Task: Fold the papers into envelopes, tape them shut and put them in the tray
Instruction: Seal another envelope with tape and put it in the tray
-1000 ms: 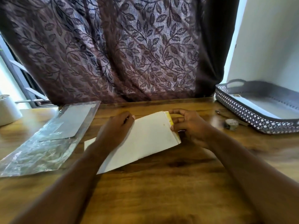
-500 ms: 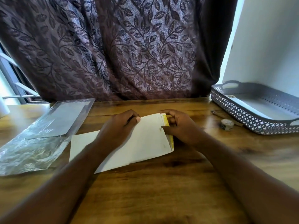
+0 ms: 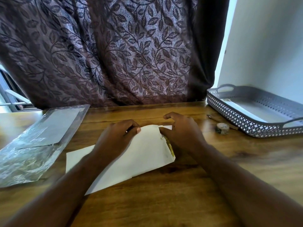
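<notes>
Fingers of left hand clamp far edge of folded white paper, steadying it while right hand pinches its end flap.

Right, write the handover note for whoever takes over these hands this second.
Left hand: grips the folded paper at its far edge.
Right hand: pinches the flap at the paper's right end.
Tape roll lies on the table between paper and tray; plastic sleeve with a sheet lies left.
Done: paper folded; something white already lies in the tray.
Left: close the flap, tape it, put it in the tray.
</notes>
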`<control>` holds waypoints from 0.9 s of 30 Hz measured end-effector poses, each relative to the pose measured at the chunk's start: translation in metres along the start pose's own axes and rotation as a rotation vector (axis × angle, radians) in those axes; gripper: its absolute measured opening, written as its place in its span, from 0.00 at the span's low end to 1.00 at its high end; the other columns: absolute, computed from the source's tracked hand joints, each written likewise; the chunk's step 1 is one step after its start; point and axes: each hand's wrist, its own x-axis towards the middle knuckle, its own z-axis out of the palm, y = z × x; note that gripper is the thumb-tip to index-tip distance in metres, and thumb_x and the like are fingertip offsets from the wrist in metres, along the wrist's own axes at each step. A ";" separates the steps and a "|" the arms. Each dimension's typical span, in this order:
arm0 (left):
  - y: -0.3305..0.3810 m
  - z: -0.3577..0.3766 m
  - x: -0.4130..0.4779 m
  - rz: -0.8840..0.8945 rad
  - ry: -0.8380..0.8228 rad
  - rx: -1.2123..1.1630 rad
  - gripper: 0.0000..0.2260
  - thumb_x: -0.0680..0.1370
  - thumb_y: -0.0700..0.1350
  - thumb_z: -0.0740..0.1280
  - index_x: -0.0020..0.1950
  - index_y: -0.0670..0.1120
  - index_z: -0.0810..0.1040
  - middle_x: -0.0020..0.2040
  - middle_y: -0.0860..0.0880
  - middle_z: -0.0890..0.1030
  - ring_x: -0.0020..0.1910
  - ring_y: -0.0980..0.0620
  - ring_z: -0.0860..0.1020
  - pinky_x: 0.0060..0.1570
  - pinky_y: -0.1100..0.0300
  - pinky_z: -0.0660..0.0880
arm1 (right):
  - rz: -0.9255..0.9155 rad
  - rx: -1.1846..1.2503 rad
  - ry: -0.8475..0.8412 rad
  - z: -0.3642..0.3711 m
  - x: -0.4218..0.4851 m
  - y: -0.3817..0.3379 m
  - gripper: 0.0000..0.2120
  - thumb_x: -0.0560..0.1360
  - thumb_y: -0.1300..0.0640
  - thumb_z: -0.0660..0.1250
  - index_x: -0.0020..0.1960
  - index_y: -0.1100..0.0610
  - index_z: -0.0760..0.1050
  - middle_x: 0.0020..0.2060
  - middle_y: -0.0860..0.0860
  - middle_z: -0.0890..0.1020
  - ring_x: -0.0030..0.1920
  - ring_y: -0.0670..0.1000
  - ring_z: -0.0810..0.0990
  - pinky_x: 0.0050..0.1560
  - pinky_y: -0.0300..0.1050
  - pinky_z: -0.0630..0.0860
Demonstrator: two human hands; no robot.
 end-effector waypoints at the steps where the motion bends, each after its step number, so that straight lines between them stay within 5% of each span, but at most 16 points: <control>1: 0.000 0.000 0.000 -0.006 0.000 0.003 0.06 0.81 0.52 0.65 0.49 0.55 0.80 0.41 0.59 0.82 0.40 0.61 0.79 0.42 0.52 0.79 | 0.013 0.005 0.004 -0.001 -0.001 -0.001 0.23 0.72 0.38 0.72 0.64 0.45 0.76 0.52 0.48 0.85 0.49 0.50 0.83 0.45 0.46 0.81; 12: 0.009 0.002 -0.001 -0.026 -0.078 -0.011 0.07 0.78 0.54 0.68 0.54 0.56 0.82 0.42 0.61 0.80 0.43 0.66 0.77 0.38 0.69 0.70 | 0.069 0.083 0.023 -0.004 -0.003 -0.009 0.18 0.73 0.45 0.72 0.60 0.43 0.73 0.37 0.45 0.83 0.30 0.45 0.83 0.40 0.50 0.83; 18: 0.005 -0.005 0.003 -0.045 -0.084 -0.053 0.05 0.79 0.52 0.68 0.51 0.54 0.83 0.43 0.59 0.83 0.43 0.62 0.80 0.43 0.58 0.77 | 0.109 0.059 -0.110 -0.005 0.005 0.000 0.27 0.69 0.39 0.73 0.65 0.45 0.73 0.49 0.48 0.84 0.44 0.50 0.82 0.46 0.47 0.80; 27: 0.007 -0.010 0.005 -0.066 -0.086 -0.041 0.04 0.79 0.51 0.68 0.49 0.55 0.82 0.42 0.59 0.83 0.41 0.63 0.79 0.40 0.62 0.75 | 0.191 0.500 -0.410 -0.016 0.006 -0.001 0.23 0.72 0.66 0.75 0.64 0.56 0.75 0.41 0.53 0.84 0.39 0.53 0.84 0.38 0.49 0.82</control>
